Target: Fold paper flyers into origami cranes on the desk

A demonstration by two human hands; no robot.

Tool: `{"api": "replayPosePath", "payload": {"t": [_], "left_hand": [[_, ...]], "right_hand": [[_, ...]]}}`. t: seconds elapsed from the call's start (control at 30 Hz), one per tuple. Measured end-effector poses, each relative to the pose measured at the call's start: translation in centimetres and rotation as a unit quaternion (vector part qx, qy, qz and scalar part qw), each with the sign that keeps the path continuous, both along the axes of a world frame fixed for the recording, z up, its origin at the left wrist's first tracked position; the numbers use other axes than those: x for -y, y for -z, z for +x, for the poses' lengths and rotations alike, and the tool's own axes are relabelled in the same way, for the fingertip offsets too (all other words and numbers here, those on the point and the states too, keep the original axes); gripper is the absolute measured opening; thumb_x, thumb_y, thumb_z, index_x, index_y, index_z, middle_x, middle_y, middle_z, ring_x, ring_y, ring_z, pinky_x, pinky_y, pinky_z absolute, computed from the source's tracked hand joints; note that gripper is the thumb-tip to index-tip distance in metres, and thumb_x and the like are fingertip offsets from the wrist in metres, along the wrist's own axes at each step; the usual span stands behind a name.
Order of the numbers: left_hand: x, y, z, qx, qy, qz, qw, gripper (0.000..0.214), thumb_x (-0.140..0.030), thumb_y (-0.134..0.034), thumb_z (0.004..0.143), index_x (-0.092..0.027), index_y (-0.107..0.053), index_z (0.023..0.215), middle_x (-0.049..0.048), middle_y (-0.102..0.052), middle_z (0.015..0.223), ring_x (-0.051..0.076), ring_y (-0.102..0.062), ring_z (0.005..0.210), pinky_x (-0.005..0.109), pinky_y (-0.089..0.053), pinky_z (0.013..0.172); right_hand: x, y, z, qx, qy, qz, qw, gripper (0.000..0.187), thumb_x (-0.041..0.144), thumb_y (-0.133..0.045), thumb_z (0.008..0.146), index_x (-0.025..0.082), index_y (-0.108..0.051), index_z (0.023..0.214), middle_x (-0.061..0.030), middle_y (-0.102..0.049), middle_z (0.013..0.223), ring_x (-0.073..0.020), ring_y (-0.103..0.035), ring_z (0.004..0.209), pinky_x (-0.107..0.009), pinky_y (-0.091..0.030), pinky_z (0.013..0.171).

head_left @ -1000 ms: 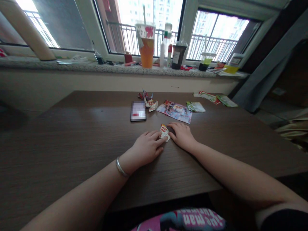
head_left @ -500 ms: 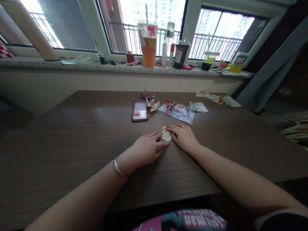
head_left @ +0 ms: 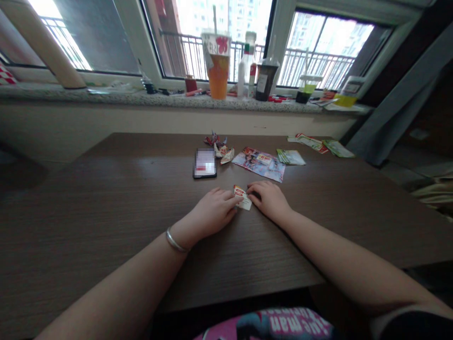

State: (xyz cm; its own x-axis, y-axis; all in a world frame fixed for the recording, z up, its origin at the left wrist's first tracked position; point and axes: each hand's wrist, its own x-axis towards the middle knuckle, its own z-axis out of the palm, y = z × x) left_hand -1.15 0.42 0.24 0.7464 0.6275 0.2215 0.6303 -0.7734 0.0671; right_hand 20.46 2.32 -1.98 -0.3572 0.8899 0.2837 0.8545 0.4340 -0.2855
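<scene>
Two hands meet over a small folded piece of red-and-white printed paper [head_left: 242, 197], which lies flat on the dark wood-grain table [head_left: 106, 203] straight ahead of the person. The left hand [head_left: 212, 215], palm down and loosely curved, has its fingertips on the paper's nine o'clock edge. The right hand [head_left: 269, 200], also half open and palm down, presses the three o'clock edge. Neither is closed round it.

I judge the paper very light, thin and easily creased or torn. It would likely slide on the smooth top unless pinned, so a fingertip pinch at a corner or fold suits it best.

On the grey stone window sill [head_left: 53, 92] at twelve o'clock stand a tall paper cup with a straw [head_left: 217, 66] holding orange drink, a clear lidded cup [head_left: 264, 81] of dark liquid at one o'clock, and a low clear cup [head_left: 304, 90] with green and dark contents further right
</scene>
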Motion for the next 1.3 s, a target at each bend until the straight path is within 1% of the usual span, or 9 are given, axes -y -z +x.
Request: {"api": "replayPosePath", "payload": {"t": [0.07,0.2,0.27,0.4,0.57,0.8,0.97,1.13,1.3], "left_hand": [[-0.4,0.1,-0.2,0.012,-0.017,0.003,1.000,0.028,-0.023,-0.045,0.094,-0.020,-0.062,0.116,0.0090,-0.064,0.104,0.023,-0.059,0.098,0.040,-0.046,0.093],[-1.0,0.7,-0.7,0.042,-0.011,-0.005,0.999,0.027,-0.022,-0.050,0.091,-0.021,-0.061,0.116,0.0092,-0.055,0.130,0.025,-0.051,0.120,0.040,-0.044,0.100],[-1.2,0.8,-0.8,0.043,-0.002,-0.013,0.999,0.029,-0.021,-0.052,0.090,-0.019,-0.059,0.118,0.0092,-0.055,0.132,0.026,-0.047,0.126,0.042,-0.039,0.105],[-1.2,0.6,-0.8,0.043,-0.010,-0.032,0.999,0.029,-0.023,-0.052,0.091,-0.018,-0.058,0.119,0.0080,-0.065,0.113,0.023,-0.058,0.107,0.039,-0.045,0.096],[-1.1,0.1,-1.0,0.018,-0.023,0.000,1.000,0.022,-0.027,-0.057,0.090,-0.022,-0.067,0.108,0.0061,-0.066,0.102,0.022,-0.060,0.093,0.035,-0.046,0.083],[-1.2,-0.1,-1.0,-0.001,-0.043,0.022,0.999,0.019,-0.033,-0.058,0.090,-0.021,-0.072,0.091,0.0055,-0.065,0.085,0.020,-0.059,0.081,0.032,-0.043,0.074],[-1.5,0.2,-1.0,-0.003,-0.045,0.014,0.999,0.019,-0.033,-0.060,0.089,-0.019,-0.070,0.082,0.0048,-0.065,0.080,0.019,-0.059,0.078,0.030,-0.041,0.069],[-1.7,0.7,-1.1,0.029,-0.071,-0.047,0.996,0.018,-0.036,-0.063,0.087,-0.020,-0.068,0.082,0.0036,-0.066,0.082,0.018,-0.059,0.076,0.028,-0.039,0.066],[-1.8,0.9,-1.1,0.062,-0.098,-0.117,0.986,0.017,-0.037,-0.064,0.085,-0.020,-0.067,0.084,0.0021,-0.068,0.083,0.016,-0.059,0.075,0.025,-0.039,0.064]], "right_hand": [[-0.3,0.2,0.2,-0.009,-0.034,0.001,0.999,0.017,0.030,-0.058,0.090,0.025,-0.070,0.099,-0.0031,-0.067,0.118,-0.0209,-0.056,0.111,-0.039,-0.040,0.098],[-0.5,0.5,0.4,-0.015,-0.087,0.004,0.996,0.024,0.033,-0.056,0.091,0.026,-0.070,0.109,-0.0043,-0.066,0.122,-0.0220,-0.055,0.113,-0.041,-0.040,0.099],[-0.3,0.4,0.5,-0.018,-0.103,0.000,0.995,0.026,0.033,-0.056,0.091,0.025,-0.069,0.112,-0.0053,-0.065,0.123,-0.0228,-0.055,0.115,-0.042,-0.040,0.100],[0.2,0.0,0.6,-0.052,-0.131,-0.012,0.990,0.026,0.031,-0.060,0.088,0.022,-0.068,0.111,-0.0075,-0.064,0.121,-0.0218,-0.055,0.114,-0.040,-0.041,0.100],[0.8,-1.0,0.6,-0.064,-0.195,-0.013,0.979,0.025,0.036,-0.072,0.078,0.020,-0.070,0.098,-0.0064,-0.067,0.105,-0.0197,-0.058,0.100,-0.034,-0.044,0.091],[1.6,-1.7,0.4,-0.003,-0.175,-0.020,0.984,0.018,0.033,-0.065,0.084,0.023,-0.071,0.097,-0.0053,-0.067,0.094,-0.0192,-0.057,0.093,-0.031,-0.043,0.082],[1.6,-1.7,0.4,0.015,-0.127,-0.030,0.991,0.008,0.026,-0.064,0.084,0.021,-0.070,0.085,-0.0034,-0.067,0.085,-0.0177,-0.057,0.086,-0.029,-0.042,0.077],[1.5,-1.6,0.1,0.021,-0.060,-0.073,0.995,0.008,0.027,-0.067,0.081,0.020,-0.067,0.077,-0.0024,-0.067,0.079,-0.0167,-0.057,0.079,-0.027,-0.041,0.073],[1.5,-1.8,0.1,0.020,-0.045,-0.096,0.994,0.007,0.028,-0.068,0.081,0.021,-0.069,0.079,-0.0018,-0.068,0.079,-0.0169,-0.057,0.078,-0.027,-0.039,0.070]]}}
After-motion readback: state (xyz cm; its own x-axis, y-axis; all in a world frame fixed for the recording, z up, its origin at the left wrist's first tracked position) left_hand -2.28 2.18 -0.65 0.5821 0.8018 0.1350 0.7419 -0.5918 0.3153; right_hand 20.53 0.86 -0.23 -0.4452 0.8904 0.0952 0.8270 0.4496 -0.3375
